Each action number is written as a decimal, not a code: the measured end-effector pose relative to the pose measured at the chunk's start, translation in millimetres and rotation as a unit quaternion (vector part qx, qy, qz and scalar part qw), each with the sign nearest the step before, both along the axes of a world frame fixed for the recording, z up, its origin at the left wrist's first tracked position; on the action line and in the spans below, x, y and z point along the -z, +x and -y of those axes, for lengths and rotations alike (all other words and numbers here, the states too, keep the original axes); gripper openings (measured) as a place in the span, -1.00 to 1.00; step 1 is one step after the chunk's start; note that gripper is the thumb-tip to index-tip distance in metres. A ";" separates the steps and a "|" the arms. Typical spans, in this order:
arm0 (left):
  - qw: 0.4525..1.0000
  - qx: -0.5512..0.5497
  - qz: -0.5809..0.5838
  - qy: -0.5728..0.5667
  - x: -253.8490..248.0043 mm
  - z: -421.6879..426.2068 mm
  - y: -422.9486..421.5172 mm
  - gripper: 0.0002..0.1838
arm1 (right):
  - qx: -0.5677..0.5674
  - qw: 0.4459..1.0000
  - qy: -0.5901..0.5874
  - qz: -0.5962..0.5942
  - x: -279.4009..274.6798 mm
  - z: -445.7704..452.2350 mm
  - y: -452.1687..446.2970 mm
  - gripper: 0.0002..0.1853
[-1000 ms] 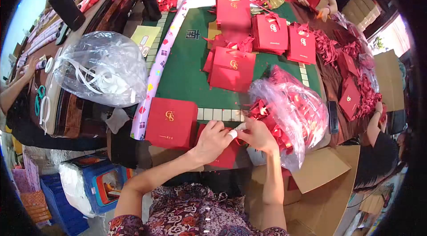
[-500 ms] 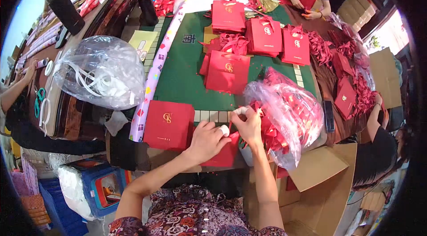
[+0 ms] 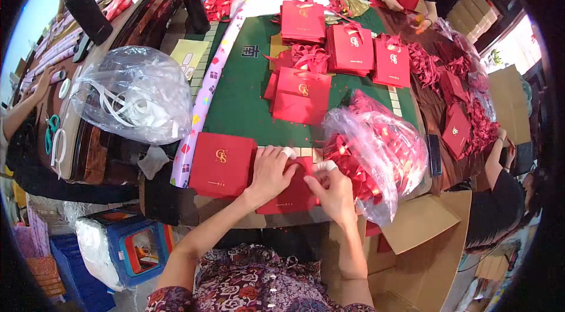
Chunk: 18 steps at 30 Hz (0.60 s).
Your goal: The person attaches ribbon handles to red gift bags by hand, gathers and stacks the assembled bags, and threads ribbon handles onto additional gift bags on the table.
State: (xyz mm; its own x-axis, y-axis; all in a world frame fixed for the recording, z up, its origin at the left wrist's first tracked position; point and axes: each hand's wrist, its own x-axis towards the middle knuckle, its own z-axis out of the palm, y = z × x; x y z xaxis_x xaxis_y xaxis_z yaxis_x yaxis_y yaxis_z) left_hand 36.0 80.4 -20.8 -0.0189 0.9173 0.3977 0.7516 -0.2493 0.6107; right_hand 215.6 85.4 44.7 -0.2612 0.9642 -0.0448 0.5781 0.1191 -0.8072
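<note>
Both hands are over a red bag (image 3: pixel 288 199) lying flat at the table's near edge. My left hand (image 3: pixel 269 175) rests on its upper left part, fingers spread, with a white wrap on one finger. At the bag's upper right, my right hand (image 3: pixel 333 190) has its thumb and a white-wrapped finger close together; whatever lies between them is too small to name. Just left is a stack of red bags (image 3: pixel 222 165) with gold lettering. A clear plastic bag of red ribbons (image 3: pixel 382 156) sits right beside my right hand.
Stacks of red bags (image 3: pixel 301 95) stand on the green mat (image 3: pixel 235 109). At left are a patterned roll (image 3: pixel 206 88), a plastic bag of white straps (image 3: pixel 132 97) and a black bottle (image 3: pixel 194 6). An open cardboard box (image 3: pixel 421 229) stands below right. Other people flank the table.
Both hands have shifted on the red bag. My left hand has turned from a pinch near its top edge to spread fingers on it, and my right hand has come down slightly.
</note>
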 end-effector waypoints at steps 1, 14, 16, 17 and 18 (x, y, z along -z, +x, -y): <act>0.999 -0.001 -0.021 0.032 -0.8 0.2 0.7 -0.78 | 0.000 1.000 0.000 0.000 6.4 -2.6 -2.2 -0.73; 0.861 0.125 0.432 -0.240 23.8 73.2 38.1 -0.65 | 0.054 0.980 -0.092 -0.167 21.2 -28.7 -35.1 -0.79; 0.738 0.137 0.565 -0.343 4.2 69.9 23.6 -0.69 | 0.040 0.994 0.052 -0.084 34.0 -31.8 -30.9 -0.85; 0.737 0.135 0.566 -0.342 1.6 68.2 16.8 -0.69 | 0.038 0.994 0.051 -0.084 37.6 -29.8 -24.7 -0.85; 0.654 0.097 0.643 -0.386 -0.2 66.5 9.8 -0.72 | 0.039 0.992 0.080 -0.089 37.1 -27.1 -20.3 -0.86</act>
State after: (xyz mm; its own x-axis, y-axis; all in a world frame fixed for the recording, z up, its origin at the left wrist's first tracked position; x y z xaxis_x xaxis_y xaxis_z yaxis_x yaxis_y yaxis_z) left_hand 45.8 13.8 -20.5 0.2635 0.8701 -0.4164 -0.5080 0.4922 0.7069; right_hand 195.3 112.5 7.6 -0.1747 0.9732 0.1497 0.4401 0.2132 -0.8723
